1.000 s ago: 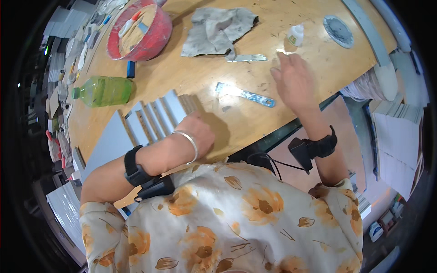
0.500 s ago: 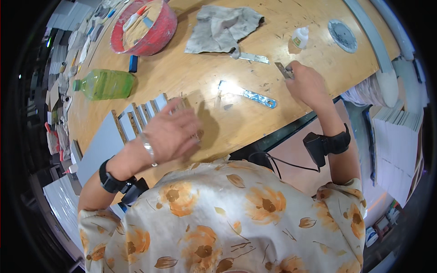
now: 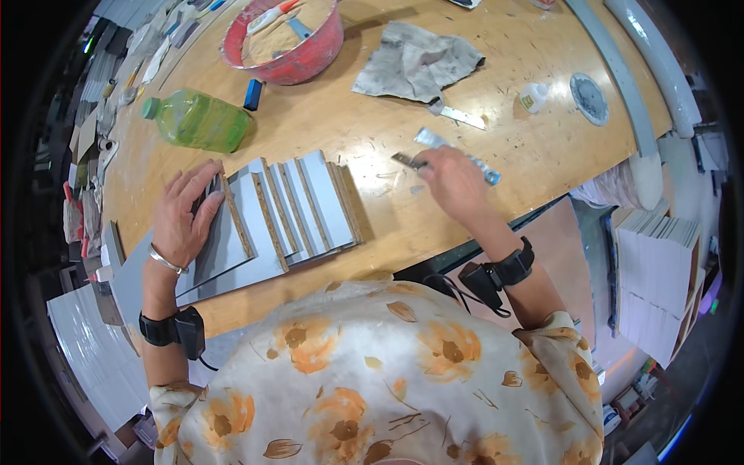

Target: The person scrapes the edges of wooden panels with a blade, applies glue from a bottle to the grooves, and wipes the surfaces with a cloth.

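Observation:
Several grey boards (image 3: 325, 203) with brown chipboard edges overlap in a slanting row on the wooden table. At the row's left end, my left hand (image 3: 182, 213) grips the leftmost grey board (image 3: 217, 246), fingers at its far corner and thumb by its edge. That board's face looks darker than the others. My right hand (image 3: 457, 184), closed, holds a small scraper (image 3: 404, 160) whose short dark blade points left; its handle is hidden in my fist. Just beyond that hand lies a blue-and-silver scraper (image 3: 430, 138), partly covered by it.
A green liquid bottle (image 3: 200, 120) lies by a blue block (image 3: 253, 94). Behind is a red bowl (image 3: 314, 58) of tan powder with tools. A grey rag (image 3: 418, 62) overlaps a metal blade (image 3: 463, 118). Farther right are a small white bottle (image 3: 533, 98) and a grey-smeared lid (image 3: 589, 99).
My left hand has moved left from over the boards to the leftmost one. My right hand has come left with the small scraper, nearer the boards. The view has shifted slightly.

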`<control>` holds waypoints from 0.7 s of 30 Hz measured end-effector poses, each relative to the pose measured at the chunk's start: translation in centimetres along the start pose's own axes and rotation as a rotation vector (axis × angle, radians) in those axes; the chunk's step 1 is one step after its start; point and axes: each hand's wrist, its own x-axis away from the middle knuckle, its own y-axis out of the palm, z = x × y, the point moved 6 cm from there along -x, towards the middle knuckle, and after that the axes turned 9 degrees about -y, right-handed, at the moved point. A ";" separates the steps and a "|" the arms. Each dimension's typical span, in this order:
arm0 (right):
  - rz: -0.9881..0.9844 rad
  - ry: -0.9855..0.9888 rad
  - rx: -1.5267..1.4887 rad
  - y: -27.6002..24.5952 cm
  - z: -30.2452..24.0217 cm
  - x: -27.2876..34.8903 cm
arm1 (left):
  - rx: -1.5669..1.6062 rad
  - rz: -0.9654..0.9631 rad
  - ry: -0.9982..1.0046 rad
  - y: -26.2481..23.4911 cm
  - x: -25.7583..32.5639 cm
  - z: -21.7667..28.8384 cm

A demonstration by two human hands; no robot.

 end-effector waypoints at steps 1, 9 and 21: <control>0.000 -0.005 0.007 -0.1 0.4 -0.5 | 0.126 0.000 -0.086 0.3 0.5 -0.8; 0.128 -0.036 -0.037 0.9 -1.4 -1.0 | 0.373 0.143 -0.200 2.1 1.6 -3.1; 0.323 -0.127 0.028 2.1 -2.5 1.1 | 0.418 0.165 -0.188 1.7 1.4 -3.0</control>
